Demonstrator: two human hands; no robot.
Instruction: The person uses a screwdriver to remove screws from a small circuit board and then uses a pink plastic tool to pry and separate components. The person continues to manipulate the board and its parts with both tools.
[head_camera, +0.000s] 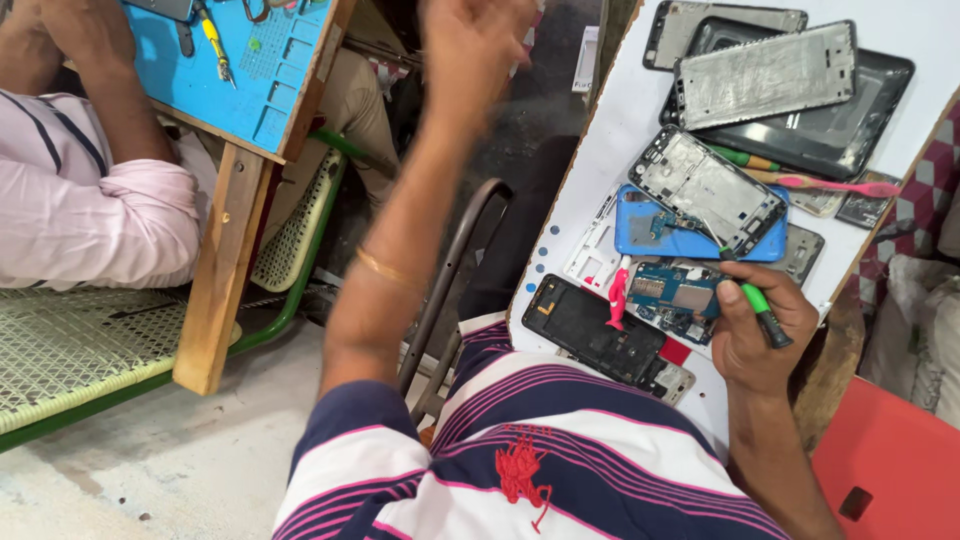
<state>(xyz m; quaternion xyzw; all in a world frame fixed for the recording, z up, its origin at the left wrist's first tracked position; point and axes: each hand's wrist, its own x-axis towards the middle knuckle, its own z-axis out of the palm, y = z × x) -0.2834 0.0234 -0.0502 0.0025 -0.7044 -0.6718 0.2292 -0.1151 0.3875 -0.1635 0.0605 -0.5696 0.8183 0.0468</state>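
My right hand (765, 335) grips a green-handled screwdriver (762, 308), tip pointing up-left toward a phone frame (705, 190) that lies on a blue phone shell (640, 235). Its fingers rest against a blue circuit board (668, 293). A pink tool (618, 292) and a black phone body (592, 327) lie just left of the board. My left hand (470, 45) is raised high above the floor gap, blurred, fingertips cut off by the top edge, far from the white worktop (600, 140).
A black tablet shell (850, 135), a grey metal frame (765, 75) and a pink toothbrush (835, 186) lie farther back. At left, another person in a pink shirt (80, 200) sits at a blue mat bench (250, 80). A red seat (890, 450) stands lower right.
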